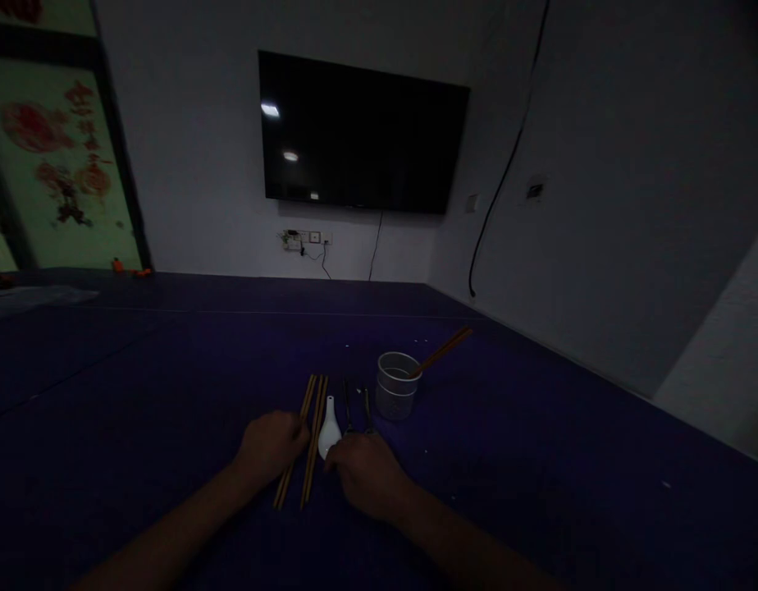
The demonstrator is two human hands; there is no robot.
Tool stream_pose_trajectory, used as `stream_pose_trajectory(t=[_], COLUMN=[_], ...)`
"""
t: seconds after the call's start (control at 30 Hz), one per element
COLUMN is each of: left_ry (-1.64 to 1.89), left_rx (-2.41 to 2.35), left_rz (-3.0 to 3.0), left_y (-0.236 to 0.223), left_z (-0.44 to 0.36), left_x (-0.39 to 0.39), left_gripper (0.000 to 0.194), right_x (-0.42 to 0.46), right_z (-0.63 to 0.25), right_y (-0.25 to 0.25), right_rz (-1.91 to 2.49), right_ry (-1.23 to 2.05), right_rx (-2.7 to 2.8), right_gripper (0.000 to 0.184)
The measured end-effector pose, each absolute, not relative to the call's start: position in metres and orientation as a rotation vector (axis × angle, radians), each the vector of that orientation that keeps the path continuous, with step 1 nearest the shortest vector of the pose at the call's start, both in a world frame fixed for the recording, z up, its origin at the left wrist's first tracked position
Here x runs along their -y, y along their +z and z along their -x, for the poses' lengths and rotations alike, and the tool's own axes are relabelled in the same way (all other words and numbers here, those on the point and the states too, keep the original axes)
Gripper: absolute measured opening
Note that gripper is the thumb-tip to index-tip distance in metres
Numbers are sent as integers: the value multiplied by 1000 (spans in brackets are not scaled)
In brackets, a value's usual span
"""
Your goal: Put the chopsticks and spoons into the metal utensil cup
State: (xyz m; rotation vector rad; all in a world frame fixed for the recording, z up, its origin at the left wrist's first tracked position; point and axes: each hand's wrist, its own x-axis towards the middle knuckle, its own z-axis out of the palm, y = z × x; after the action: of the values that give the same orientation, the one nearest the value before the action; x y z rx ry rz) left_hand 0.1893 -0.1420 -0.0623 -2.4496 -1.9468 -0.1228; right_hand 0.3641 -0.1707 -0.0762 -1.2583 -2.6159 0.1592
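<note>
My left hand (273,447) is closed over the left pair of wooden chopsticks (285,486), whose ends stick out above and below it. Another pair of chopsticks (313,456) lies just right of that hand. A white soup spoon (330,427) lies beside them, handle pointing away. At the spoon's bowl, the curled fingers of my right hand (367,474) pinch its lower right edge. Two slim utensils, a dark one (347,402) and a greyish one (367,407), stretch away from my right hand; their near ends are hidden under it.
A grey metal cup (396,392) stands right of the utensils, with wooden chopsticks (445,350) leaning out to the right. Small white specks dot the purple surface (539,476). A television (363,131) hangs on the far wall; clear plastic (38,300) lies at far left.
</note>
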Motion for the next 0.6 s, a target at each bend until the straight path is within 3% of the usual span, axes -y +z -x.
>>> stream_pose_trajectory(t=[0.6], left_ry=[-45], left_rx=[2003], left_rz=[2419], left_y=[-58], left_z=[-194], left_x=[144], left_gripper=[37], right_x=[172], right_z=[-364], right_y=[-75], right_rz=[1248], right_ry=[183], right_rx=[2612], right_gripper=[37])
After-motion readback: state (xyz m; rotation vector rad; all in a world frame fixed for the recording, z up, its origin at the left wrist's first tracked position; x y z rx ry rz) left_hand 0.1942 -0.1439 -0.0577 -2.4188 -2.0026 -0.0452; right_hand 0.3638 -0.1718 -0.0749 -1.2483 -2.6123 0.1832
